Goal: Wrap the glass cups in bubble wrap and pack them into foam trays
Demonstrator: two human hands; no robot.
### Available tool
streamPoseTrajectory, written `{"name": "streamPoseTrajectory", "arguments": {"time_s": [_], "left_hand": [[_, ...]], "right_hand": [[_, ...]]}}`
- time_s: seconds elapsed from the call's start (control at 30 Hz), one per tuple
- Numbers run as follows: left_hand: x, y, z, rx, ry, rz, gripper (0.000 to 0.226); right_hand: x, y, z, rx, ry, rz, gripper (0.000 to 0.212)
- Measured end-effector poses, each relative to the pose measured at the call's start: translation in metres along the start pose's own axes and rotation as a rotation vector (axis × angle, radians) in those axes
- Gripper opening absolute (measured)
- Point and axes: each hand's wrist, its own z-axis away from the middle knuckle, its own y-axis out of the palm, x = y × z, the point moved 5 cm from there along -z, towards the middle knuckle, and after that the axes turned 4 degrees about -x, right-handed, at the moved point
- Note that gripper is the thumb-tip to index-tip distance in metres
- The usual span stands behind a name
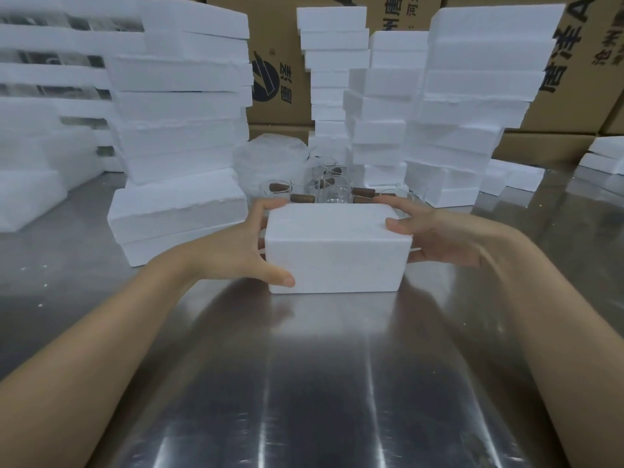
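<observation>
A closed white foam box (337, 248) sits on the steel table (304, 383) in front of me. My left hand (236, 251) grips its left end, thumb on the front face and fingers over the top edge. My right hand (439, 238) grips its right end the same way. Just behind the box stand several clear glass cups (320, 187) with brown wooden handles. A pile of bubble wrap (266, 160) lies behind them to the left.
Tall stacks of foam trays (179, 106) rise at the left, in the middle (337, 62) and at the right (479, 89). Cardboard cartons (280, 72) form the back wall. More foam pieces (604, 153) lie at the far right.
</observation>
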Motion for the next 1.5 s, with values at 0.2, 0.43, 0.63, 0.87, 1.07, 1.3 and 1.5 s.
{"name": "streamPoseTrajectory", "arguments": {"time_s": [0.2,0.43,0.63,0.87,1.07,1.3,1.5], "left_hand": [[-0.006,-0.003,0.004,-0.051,0.028,0.023,0.107],[-0.051,-0.085,0.043,-0.494,0.257,0.043,0.108],[-0.024,-0.153,0.084,-0.734,0.102,-0.016,0.108],[0.018,-0.167,0.082,-0.723,-0.090,-0.017,0.115],[0.029,-0.163,0.076,-0.728,-0.074,0.097,0.074],[0.036,-0.163,0.071,-0.786,-0.062,0.146,0.050],[0.036,-0.159,0.068,-0.845,-0.080,0.176,0.061]], "right_hand": [[-0.002,0.000,0.000,-0.026,-0.039,0.027,0.069],[0.025,-0.003,-0.004,-0.242,-0.399,-0.534,0.059],[-0.007,0.022,-0.028,-0.547,-0.452,-0.163,0.025],[-0.023,0.021,-0.044,-0.485,-0.416,-0.053,0.027],[-0.024,0.023,-0.045,-0.455,-0.410,-0.022,0.026],[-0.024,0.024,-0.046,-0.427,-0.419,0.000,0.027],[-0.023,0.026,-0.044,-0.422,-0.431,-0.001,0.027]]}}
